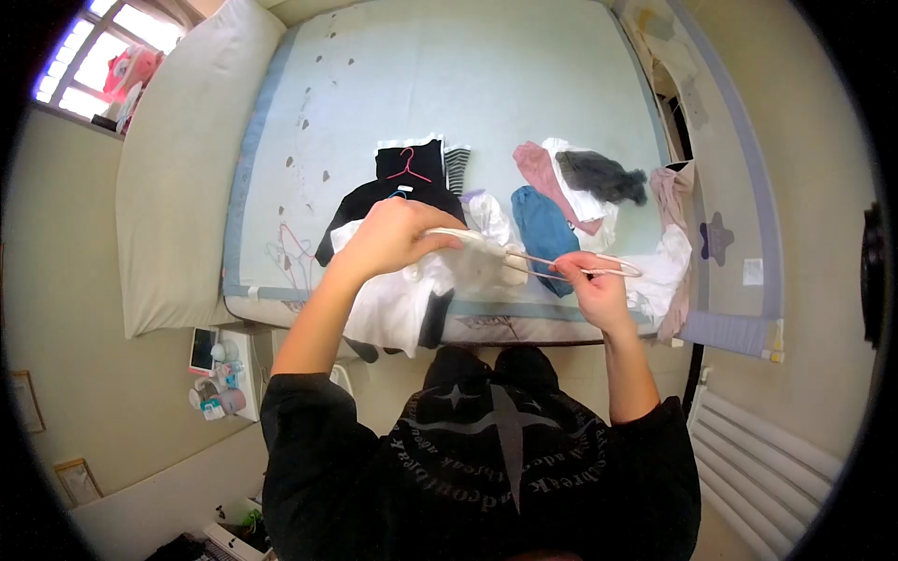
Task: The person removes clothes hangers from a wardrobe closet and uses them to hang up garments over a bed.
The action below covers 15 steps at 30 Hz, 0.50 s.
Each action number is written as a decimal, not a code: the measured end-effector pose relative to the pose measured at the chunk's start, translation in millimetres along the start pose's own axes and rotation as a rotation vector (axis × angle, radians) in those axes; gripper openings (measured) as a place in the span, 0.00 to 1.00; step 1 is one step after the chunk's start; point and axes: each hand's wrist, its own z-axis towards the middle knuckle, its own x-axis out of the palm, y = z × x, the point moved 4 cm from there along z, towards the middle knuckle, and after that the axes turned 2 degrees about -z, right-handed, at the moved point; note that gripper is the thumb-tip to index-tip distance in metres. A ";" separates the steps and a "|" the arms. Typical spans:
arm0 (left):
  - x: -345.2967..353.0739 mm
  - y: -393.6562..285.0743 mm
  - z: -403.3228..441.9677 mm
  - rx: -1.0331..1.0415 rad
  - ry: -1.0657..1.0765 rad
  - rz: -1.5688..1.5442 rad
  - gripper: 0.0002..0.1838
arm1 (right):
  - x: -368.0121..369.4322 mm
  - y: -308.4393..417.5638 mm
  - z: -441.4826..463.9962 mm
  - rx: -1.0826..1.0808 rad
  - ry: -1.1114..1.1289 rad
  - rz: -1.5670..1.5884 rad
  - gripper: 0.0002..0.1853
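Note:
My left hand [398,236] is closed, thumb and fingers pinching a white strip of fabric in front of me. In my right hand [596,292] is a pale, thin hanger [619,266], its rounded end pointing right. The hanger's other end meets the white fabric [482,245] between my hands, where blur hides how they join. Below my left hand, a white garment [388,313] hangs over the bed's near edge. A black top [355,208] lies behind it, with a pink hanger [409,166] on dark clothing farther back.
Blue cloth [543,229], pink cloth [552,178] and a dark grey garment [601,176] lie on the bed [468,65] to the right. More hangers [296,254] rest at the left. A bed rail [734,159] borders the right; a small bedside stand [245,374] is lower left.

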 end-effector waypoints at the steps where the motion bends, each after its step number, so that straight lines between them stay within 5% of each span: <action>1: -1.1 4.0 -0.5 -0.005 -0.024 -0.044 0.10 | 0.1 2.8 0.0 0.001 0.003 -0.022 0.08; 9: 0.7 34.1 -7.7 -0.158 -0.080 -0.470 0.10 | -5.6 21.0 -1.6 0.005 0.075 -0.216 0.08; 15: -4.8 20.4 -3.8 -0.013 -0.171 -0.163 0.11 | -9.9 12.4 -2.2 0.068 0.086 -0.066 0.08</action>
